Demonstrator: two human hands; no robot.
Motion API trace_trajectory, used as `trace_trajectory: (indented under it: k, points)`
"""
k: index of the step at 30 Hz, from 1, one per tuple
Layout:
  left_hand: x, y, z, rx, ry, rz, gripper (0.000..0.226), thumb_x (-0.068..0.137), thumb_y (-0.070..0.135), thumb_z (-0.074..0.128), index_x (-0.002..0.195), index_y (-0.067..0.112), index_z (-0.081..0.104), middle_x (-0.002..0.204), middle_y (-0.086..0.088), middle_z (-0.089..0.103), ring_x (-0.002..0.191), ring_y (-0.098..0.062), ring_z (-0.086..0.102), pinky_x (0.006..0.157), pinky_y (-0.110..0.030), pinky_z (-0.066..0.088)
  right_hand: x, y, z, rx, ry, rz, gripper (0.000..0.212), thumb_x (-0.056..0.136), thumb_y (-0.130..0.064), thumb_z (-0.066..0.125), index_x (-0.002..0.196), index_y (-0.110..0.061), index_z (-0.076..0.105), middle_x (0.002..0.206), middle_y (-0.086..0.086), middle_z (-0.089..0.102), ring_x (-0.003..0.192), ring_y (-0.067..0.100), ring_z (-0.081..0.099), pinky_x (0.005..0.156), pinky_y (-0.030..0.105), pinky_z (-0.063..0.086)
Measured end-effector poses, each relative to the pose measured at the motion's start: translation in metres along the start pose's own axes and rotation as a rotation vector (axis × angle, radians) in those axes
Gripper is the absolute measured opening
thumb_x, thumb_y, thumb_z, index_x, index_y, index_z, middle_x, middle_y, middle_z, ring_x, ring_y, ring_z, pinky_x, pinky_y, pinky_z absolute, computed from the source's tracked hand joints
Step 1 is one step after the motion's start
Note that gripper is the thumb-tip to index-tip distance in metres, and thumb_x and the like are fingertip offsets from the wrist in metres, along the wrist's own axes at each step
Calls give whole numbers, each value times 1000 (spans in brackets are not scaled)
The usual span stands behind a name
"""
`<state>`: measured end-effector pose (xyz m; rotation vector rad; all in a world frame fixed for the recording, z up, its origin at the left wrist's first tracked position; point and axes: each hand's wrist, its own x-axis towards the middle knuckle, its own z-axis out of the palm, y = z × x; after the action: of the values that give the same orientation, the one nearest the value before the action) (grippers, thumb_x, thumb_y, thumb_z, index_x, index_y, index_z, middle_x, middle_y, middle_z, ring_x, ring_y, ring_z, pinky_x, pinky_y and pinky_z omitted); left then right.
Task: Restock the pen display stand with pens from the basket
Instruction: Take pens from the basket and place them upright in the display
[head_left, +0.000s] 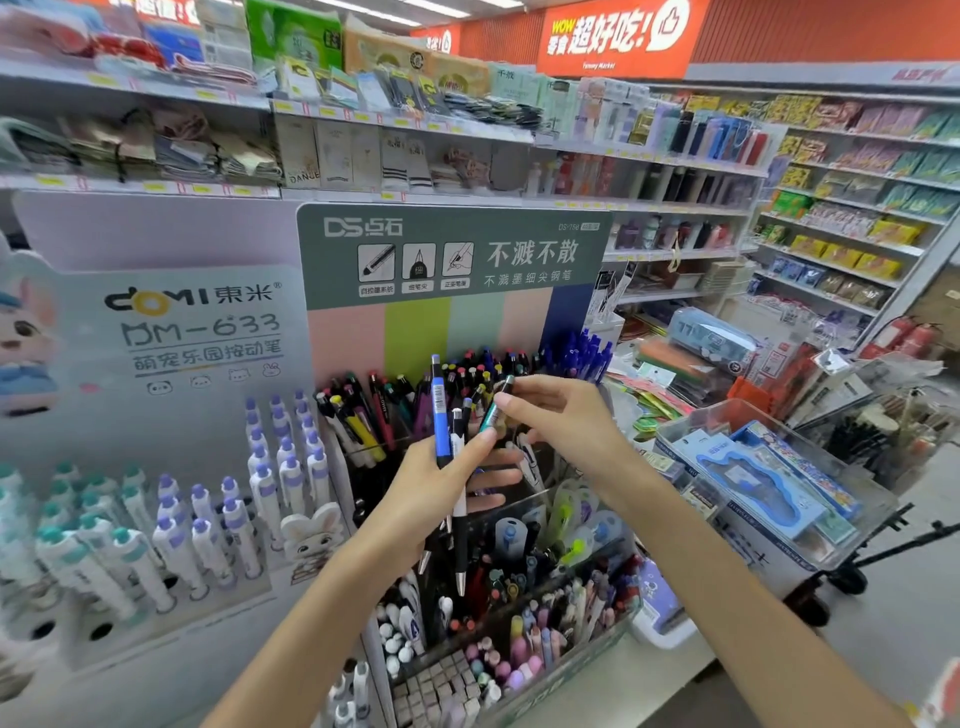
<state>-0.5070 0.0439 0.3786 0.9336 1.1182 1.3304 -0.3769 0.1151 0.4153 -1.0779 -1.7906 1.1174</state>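
1. Pens in a small bunch (448, 457) stand upright in the left hand (441, 499), fingers curled round them, held just in front of the pen display stand (447, 291).
2. The blue pen (439, 410) in that bunch has its long axis near vertical, clicker end up, tip down toward the lower compartments.
3. The right hand (561, 415) pinches a teal pen (493, 410) between thumb and fingertips; it tilts, its dark end up and to the right, its lower end down by the left thumb.
4. To do this step well, I'd judge the teal pen should come clear of the bunch before it goes in, then be matched to the compartment of like pens (467, 374) behind and dropped tip down.
5. No basket can be told for certain from where I stand.
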Motion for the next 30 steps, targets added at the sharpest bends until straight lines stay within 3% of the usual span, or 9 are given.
trace_trajectory:
  k: [2,4,8,10,12,16,21,26,30]
  points:
    - [1,0,-1,-10,18,3,24,96,27,52,114,14,62,96,-4,75,90,-14,72,74,-31,60,0,0,-8,166,33,71,14,92,-11,59,104,-11,65,90,2,70,76,3,67,66,15,55]
    - [0,0,-5,-28,52,4,25,97,27,50,112,12,63,94,-3,76,88,-14,72,68,-27,60,7,0,-21,306,201,87,19,95,-7,53,112,-3,60,97,10,66,83,13,67,72,20,57]
    - [-1,2,-13,-22,124,-13,29,96,34,50,98,8,63,72,2,74,60,-10,68,54,-22,55,19,-1,-37,72,527,-139,12,96,-8,51,107,-11,55,92,-4,60,83,7,61,75,19,54]
    - [0,3,-13,21,159,-11,33,95,38,50,88,8,60,52,5,58,42,-7,52,50,-21,51,22,0,-31,-70,510,-252,14,95,-7,53,107,-14,56,91,-9,60,83,2,60,75,13,51]
    - [1,4,-11,57,170,-5,36,95,41,50,75,11,52,46,6,42,38,-7,38,50,-20,49,26,4,-22,-202,482,-320,16,95,-7,54,110,-12,58,92,-7,62,82,3,60,75,11,49]
    - [0,5,-10,44,147,-5,36,95,41,49,68,18,41,45,9,28,39,-7,28,48,-19,46,39,8,-14,-282,430,-322,22,94,-10,55,116,-11,61,98,-5,64,90,10,61,84,24,52]
    - [0,6,-12,-18,134,-74,25,95,43,49,80,23,46,52,8,27,42,-7,24,44,-19,36,50,-4,-16,-179,510,-372,21,94,-9,57,114,-9,61,97,0,67,88,13,66,81,22,54]
    - [6,9,-12,-243,115,-139,32,100,33,31,74,15,36,48,5,32,32,-6,26,32,-13,25,57,9,-13,-382,265,-271,31,88,-14,64,119,-17,58,91,-2,67,88,15,66,87,36,53]
    - [7,10,-12,-250,101,-139,24,98,24,28,81,13,39,48,5,33,33,-6,26,32,-14,26,60,16,-12,-595,232,-331,25,85,-24,67,109,-24,60,94,-9,67,92,14,61,80,34,50]
